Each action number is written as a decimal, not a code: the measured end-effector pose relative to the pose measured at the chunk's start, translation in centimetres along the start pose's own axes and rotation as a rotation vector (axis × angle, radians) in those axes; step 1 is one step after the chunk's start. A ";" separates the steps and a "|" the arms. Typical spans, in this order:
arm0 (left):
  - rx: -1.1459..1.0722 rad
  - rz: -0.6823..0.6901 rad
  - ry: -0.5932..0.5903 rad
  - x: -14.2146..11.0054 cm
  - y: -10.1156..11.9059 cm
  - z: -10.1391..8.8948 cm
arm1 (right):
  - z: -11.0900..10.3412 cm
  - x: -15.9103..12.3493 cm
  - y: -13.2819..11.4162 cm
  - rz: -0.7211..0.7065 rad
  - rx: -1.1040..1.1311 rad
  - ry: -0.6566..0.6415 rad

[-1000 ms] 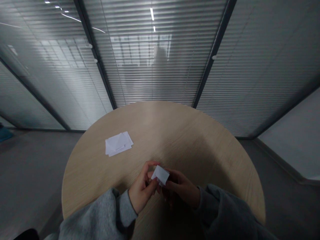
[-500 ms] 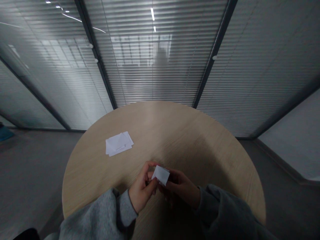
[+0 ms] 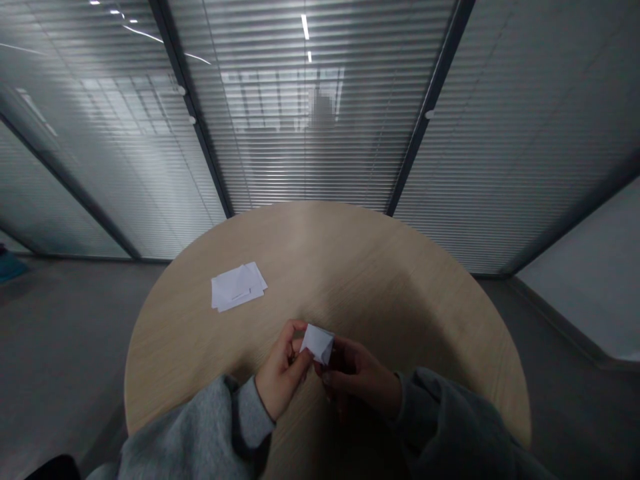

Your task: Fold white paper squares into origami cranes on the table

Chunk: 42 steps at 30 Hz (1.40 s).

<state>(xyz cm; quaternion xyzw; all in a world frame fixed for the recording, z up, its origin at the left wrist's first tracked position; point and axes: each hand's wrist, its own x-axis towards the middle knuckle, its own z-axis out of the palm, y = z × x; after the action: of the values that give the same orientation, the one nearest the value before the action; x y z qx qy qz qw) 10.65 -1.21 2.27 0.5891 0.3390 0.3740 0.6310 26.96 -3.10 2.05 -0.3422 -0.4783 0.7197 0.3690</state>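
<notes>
A small folded piece of white paper (image 3: 317,343) is held just above the round wooden table (image 3: 400,293), near its front edge. My left hand (image 3: 283,377) pinches the paper's left side between thumb and fingers. My right hand (image 3: 363,377) grips it from the right and below, fingers curled. Both arms wear grey sleeves. How the paper is folded underneath is hidden by my fingers.
A small stack of white paper sheets (image 3: 237,287) lies on the table to the left, beyond my hands. Glass walls with closed blinds (image 3: 320,133) stand right behind the table. Grey floor surrounds it on both sides.
The folded paper has turned slightly and shifted a little left and up between my fingers. My left fingers have closed tighter on it. The stack has not moved.
</notes>
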 end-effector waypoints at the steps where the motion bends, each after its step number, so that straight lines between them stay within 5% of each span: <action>1: -0.009 0.009 -0.001 0.0 0.1 0.0 | 0.0 0.0 0.0 -0.003 -0.005 -0.002; 21: 0.185 0.086 0.023 0.1 0.5 -0.1 | 0.2 0.0 -0.2 -0.149 -0.142 0.089; 42: 0.500 0.303 0.010 -0.5 0.8 -0.5 | 0.2 -0.2 0.1 -0.050 -0.040 0.153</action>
<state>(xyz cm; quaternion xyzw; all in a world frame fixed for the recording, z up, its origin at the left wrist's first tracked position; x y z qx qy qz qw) 9.93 -1.35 3.03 0.7683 0.3319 0.3718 0.4017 26.92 -3.40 2.07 -0.3911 -0.4714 0.6724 0.4155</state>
